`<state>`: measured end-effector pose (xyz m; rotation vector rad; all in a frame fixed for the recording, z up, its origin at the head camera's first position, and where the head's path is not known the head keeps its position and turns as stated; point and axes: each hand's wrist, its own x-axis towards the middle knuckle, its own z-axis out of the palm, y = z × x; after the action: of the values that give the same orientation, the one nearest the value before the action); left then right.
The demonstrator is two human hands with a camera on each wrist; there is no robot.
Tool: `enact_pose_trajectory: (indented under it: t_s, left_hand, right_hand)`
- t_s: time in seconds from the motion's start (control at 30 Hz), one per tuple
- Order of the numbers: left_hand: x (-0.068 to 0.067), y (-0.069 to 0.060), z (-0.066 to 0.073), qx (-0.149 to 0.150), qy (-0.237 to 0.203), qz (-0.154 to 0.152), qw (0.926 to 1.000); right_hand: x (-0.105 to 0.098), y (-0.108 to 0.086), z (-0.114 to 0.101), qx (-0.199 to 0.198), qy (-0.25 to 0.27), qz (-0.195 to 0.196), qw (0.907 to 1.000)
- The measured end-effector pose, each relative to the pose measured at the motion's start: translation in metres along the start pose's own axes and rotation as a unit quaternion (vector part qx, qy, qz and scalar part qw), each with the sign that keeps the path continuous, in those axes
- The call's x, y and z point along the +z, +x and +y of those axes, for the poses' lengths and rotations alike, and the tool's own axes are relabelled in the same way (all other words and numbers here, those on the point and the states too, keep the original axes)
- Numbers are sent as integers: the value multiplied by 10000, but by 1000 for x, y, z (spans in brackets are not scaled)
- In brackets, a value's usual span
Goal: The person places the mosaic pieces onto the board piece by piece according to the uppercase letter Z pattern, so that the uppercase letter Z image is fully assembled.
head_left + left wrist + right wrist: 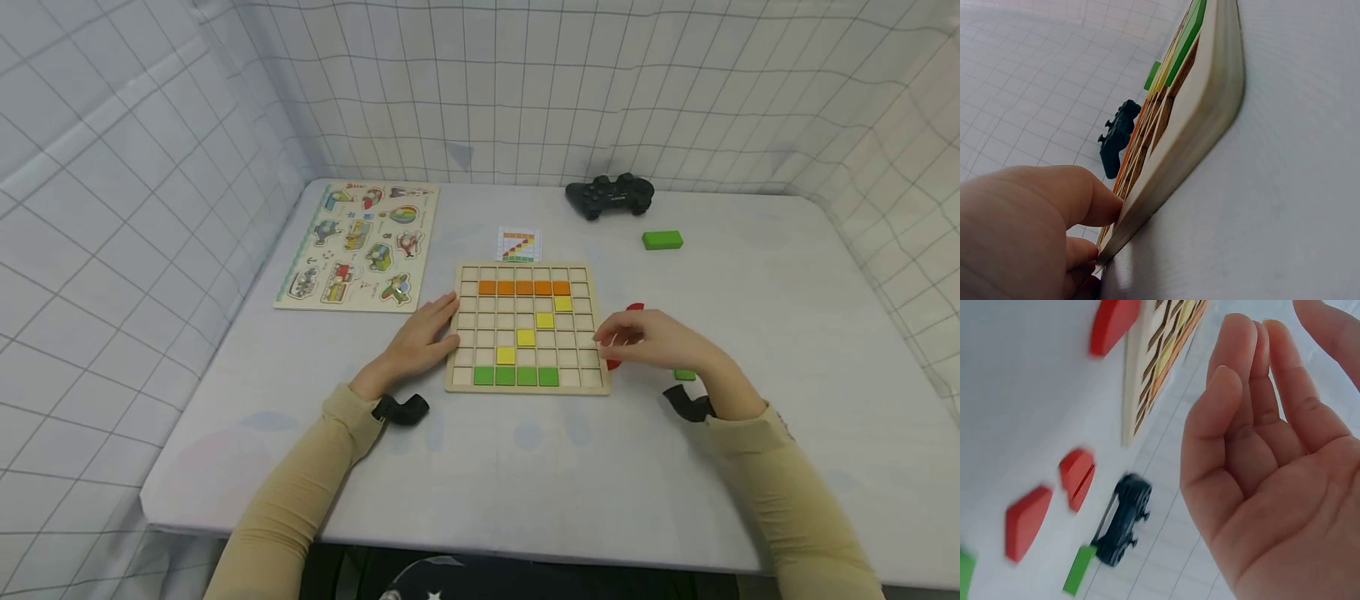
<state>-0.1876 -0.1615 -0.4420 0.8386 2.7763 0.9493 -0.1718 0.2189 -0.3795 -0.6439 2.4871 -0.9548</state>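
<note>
A wooden grid board (pixel 528 392) lies flat in the middle of the table. It carries a row of orange tiles (pixel 524 287), a diagonal of yellow tiles (pixel 526 337) and a row of green tiles (pixel 506 377). My left hand (pixel 420 340) rests against the board's left edge, its fingers and thumb touching the rim. Over the right edge hovers my right hand (pixel 663 340), fingers loosely bent; the right wrist view shows its palm holding nothing. Red pieces (pixel 1029 523) lie on the table beside the board, partly hidden by that hand in the head view.
Behind the board lies a small pattern card (pixel 519 244). A picture puzzle board (pixel 356 246) is at the back left, a black game controller (pixel 610 196) at the back. One green block (pixel 662 240) sits right of centre, another (pixel 684 375) by the right wrist.
</note>
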Motion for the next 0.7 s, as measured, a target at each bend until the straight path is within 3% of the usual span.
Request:
enact_pose_trajectory:
  t_s: [0.23,0.7]
  left_hand:
    - [0,0,2,-30,42,-15,10000]
    - [0,0,0,-58,6,-28,10000]
  right_hand:
    - [-11,-22,21,126,124,426,9989]
    - [-15,-42,38,303,251,742,9965]
